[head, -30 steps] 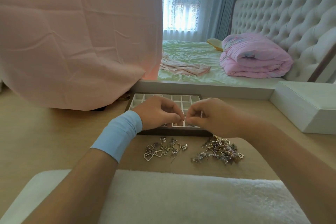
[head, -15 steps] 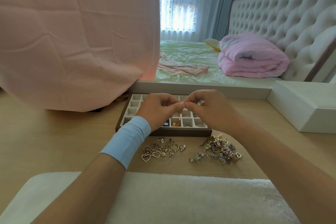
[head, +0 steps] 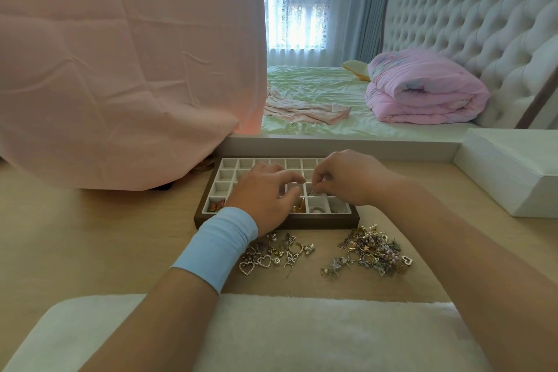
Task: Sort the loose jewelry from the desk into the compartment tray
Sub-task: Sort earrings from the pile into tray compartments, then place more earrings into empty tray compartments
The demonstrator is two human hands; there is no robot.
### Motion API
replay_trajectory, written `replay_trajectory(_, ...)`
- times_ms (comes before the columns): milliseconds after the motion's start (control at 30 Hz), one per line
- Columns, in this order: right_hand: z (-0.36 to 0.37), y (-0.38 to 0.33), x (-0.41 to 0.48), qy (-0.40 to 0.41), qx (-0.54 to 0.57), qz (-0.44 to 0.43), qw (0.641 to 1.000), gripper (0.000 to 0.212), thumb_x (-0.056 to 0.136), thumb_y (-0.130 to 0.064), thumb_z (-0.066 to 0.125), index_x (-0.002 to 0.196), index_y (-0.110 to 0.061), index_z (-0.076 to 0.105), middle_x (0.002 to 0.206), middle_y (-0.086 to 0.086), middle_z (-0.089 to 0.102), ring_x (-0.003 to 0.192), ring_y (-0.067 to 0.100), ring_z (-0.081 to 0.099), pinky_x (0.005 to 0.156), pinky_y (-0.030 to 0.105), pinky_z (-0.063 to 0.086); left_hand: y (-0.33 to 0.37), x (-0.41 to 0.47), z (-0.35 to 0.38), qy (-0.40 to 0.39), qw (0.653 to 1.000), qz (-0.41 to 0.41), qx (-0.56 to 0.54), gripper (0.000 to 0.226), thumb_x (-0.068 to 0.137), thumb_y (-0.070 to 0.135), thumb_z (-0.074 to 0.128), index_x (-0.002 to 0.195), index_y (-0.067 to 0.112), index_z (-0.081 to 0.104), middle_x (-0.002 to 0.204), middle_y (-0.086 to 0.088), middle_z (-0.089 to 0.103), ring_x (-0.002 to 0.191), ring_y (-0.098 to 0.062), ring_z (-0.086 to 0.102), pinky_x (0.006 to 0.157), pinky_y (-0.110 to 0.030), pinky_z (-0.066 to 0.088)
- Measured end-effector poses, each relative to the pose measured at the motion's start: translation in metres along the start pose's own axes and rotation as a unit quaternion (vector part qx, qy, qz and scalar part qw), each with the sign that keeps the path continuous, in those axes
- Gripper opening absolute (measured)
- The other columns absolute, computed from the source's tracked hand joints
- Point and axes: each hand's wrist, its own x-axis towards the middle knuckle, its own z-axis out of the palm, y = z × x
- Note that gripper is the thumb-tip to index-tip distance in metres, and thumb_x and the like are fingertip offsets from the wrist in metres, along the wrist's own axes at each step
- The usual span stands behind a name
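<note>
A brown-framed tray (head: 320,225) with white compartments lies on the desk; a few front compartments hold small pieces. Both hands hover over it. My left hand (head: 265,195), with a light blue wristband, has its fingers loosely spread above the middle compartments and holds nothing. My right hand (head: 347,180) has its fingertips curled together low over a compartment in the second row from the front, pinching a small jewelry piece (head: 314,192) that is mostly hidden. Two loose jewelry heaps lie in front of the tray: heart and butterfly charms (head: 277,254) and a tangled pile (head: 371,251).
A pink cloth (head: 120,69) hangs over something at the back left, close to the tray's far left corner. A white box (head: 513,166) sits at the right. A white fluffy pad (head: 271,335) lies along the near edge. A bed lies beyond the desk.
The hands, which met fingertip to fingertip above the tray, have parted. My left hand's fingers have spread, and my right hand has dipped toward a compartment.
</note>
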Motion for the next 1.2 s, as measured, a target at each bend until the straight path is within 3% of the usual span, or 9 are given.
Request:
replay_trajectory(200,-0.005,-0.008,0.014,-0.023,-0.058,-0.007,0.998,0.009,0.090,-0.041,0.071,0.094,-0.035,0.075,0.100,-0.011,0.067,0.092,0.014,0.062,0.076,0.033,0.055,-0.003,0.001,0.003,-0.028,0.999,0.005,0.019,0.028,0.098,0.041,0.044,0.119,0.038,0.063,0.123,0.009,0.055,0.116,-0.014,0.042,0.103,-0.040,0.036)
replay_trajectory(333,-0.002,-0.012,0.018,-0.009,-0.085,-0.005,0.996,0.009,0.091,-0.037,0.069,0.096,-0.032,0.075,0.100,-0.008,0.068,0.091,0.016,0.062,0.070,0.030,0.050,-0.005,0.001,0.004,-0.023,0.999,0.014,0.023,0.027,0.098,0.040,0.045,0.117,0.036,0.065,0.121,0.010,0.056,0.115,-0.013,0.043,0.103,-0.038,0.036)
replay_trajectory(667,-0.001,-0.007,0.005,0.011,-0.029,-0.011,0.999,0.014,0.094,-0.039,0.062,0.097,-0.034,0.074,0.106,-0.008,0.065,0.096,0.017,0.062,0.075,0.033,0.050,-0.007,0.002,0.000,0.000,1.000,0.023,-0.002,0.022,0.096,0.033,0.050,0.110,0.034,0.067,0.110,0.012,0.059,0.107,-0.011,0.046,0.098,-0.035,0.037)
replay_trajectory(800,-0.017,-0.012,-0.017,0.030,0.044,-0.048,0.997,0.013,0.095,-0.038,0.062,0.098,-0.036,0.074,0.082,-0.020,0.052,0.082,0.004,0.054,0.070,0.029,0.044,0.001,0.000,-0.011,0.027,0.999,0.041,-0.001,0.012,0.091,0.029,0.057,0.098,0.033,0.066,0.090,0.017,0.056,0.090,-0.008,0.048,0.086,-0.031,0.044)
replay_trajectory(967,-0.028,-0.017,-0.057,-0.087,0.084,-0.101,0.988,0.004,0.087,-0.036,0.075,0.090,-0.035,0.077,0.067,-0.019,0.056,0.062,-0.003,0.053,0.057,0.017,0.037,0.026,-0.012,-0.028,-0.006,0.998,0.054,-0.017,0.010,0.086,0.031,0.058,0.084,0.040,0.060,0.074,0.022,0.057,0.070,-0.002,0.054,0.069,-0.027,0.049)
replay_trajectory(1067,-0.022,-0.016,-0.072,-0.156,0.084,-0.094,0.980,0.010,0.081,-0.033,0.081,0.090,-0.037,0.079,0.057,-0.029,0.057,0.054,-0.013,0.054,0.049,0.005,0.035,0.042,-0.023,-0.028,-0.070,0.996,0.058,0.003,0.010,0.086,0.032,0.057,0.085,0.041,0.061,0.075,0.021,0.057,0.070,0.000,0.053,0.064,-0.023,0.044)
replay_trajectory(1200,-0.018,-0.017,-0.078,-0.185,0.067,-0.097,0.976,0.014,0.078,-0.032,0.084,0.091,-0.035,0.079,0.051,-0.035,0.053,0.050,-0.013,0.051,0.048,0.006,0.035,0.046,-0.040,-0.018,-0.109,0.991,0.071,0.031,0.010,0.088,0.032,0.055,0.085,0.039,0.061,0.079,0.017,0.057,0.075,-0.005,0.053,0.067,-0.022,0.044)
